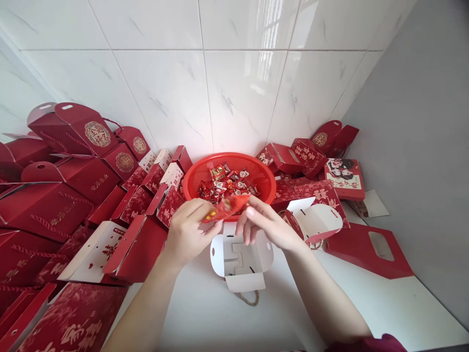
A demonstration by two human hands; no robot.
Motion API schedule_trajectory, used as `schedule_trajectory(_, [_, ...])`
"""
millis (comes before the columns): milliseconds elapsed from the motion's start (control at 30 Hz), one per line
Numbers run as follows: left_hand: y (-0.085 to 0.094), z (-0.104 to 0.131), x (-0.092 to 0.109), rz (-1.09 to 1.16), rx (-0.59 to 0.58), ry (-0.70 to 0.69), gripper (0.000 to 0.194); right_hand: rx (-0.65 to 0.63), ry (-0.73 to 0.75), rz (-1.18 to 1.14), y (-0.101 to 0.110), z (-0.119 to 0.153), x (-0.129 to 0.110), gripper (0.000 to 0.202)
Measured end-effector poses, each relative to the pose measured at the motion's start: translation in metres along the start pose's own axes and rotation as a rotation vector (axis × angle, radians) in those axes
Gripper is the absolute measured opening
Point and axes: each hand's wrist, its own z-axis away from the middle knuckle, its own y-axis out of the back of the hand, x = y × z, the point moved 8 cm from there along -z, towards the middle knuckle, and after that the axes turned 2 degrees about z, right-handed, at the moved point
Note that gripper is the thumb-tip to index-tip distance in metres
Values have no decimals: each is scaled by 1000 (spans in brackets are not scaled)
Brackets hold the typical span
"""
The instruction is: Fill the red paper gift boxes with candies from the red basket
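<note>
My left hand (196,229) is closed on a shiny red packet (229,207) with yellow spots, held over the basket's near rim and blurred in part. At the packet's right end is my right hand (269,222). Its thumb and index finger come together around something small and brownish, too small to name; the other fingers curl downward. Below both hands stands an open box (242,259), white inside, flaps spread, with a twisted cord handle (249,298) at the front. Behind them, a red plastic basket (273,188) holds many wrapped candies (234,182).
Red gift boxes (69,205) are piled along the left. More boxes (311,156) stand at the right, with an open box (317,220) and a flat red carton (370,249) nearer. A tiled wall (157,98) rises behind the white table (205,318); a grey panel (414,146) bounds the right.
</note>
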Motion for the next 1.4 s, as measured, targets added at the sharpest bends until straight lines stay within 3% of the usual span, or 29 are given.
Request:
schedule_trajectory(133, [-4,3,13,-149,-76,-222,14,51,-11,-45,10,1,-1,55])
schedule_trajectory(233, [-11,3,20,-161,-167,-244,20,83,28,67,13,3,-7,44])
schedule_trajectory(433, [-14,0,9,-84,-314,-33,18,218,139,334,30,20,-32,36])
schedule_trajectory(633, [-46,25,-11,-18,-776,142,22,515,360,438,52,47,-65,38])
schedule_trajectory(700, [-56,35,-14,33,-866,198,31,611,403,501,60,59,-73,38])
schedule_trajectory(800, [-63,43,-21,51,-885,298,40,658,330,690,68,72,-78,41])
schedule_trajectory(900, [-69,48,-23,27,-927,323,39,590,176,928,74,72,-73,32])
schedule_trajectory(1000, [-75,57,-27,-28,-1016,341,44,583,109,1008,83,60,-63,23])
schedule_trajectory(1133, [-76,62,-32,-77,-1041,369,48,753,137,890,102,29,-44,33])
schedule_trajectory(1233, [-77,66,-37,-89,-1047,382,47,638,41,967,104,-12,-19,51])
schedule_trajectory(1400, [-82,72,-46,-111,-1050,426,48,375,-287,1174,111,-80,20,29])
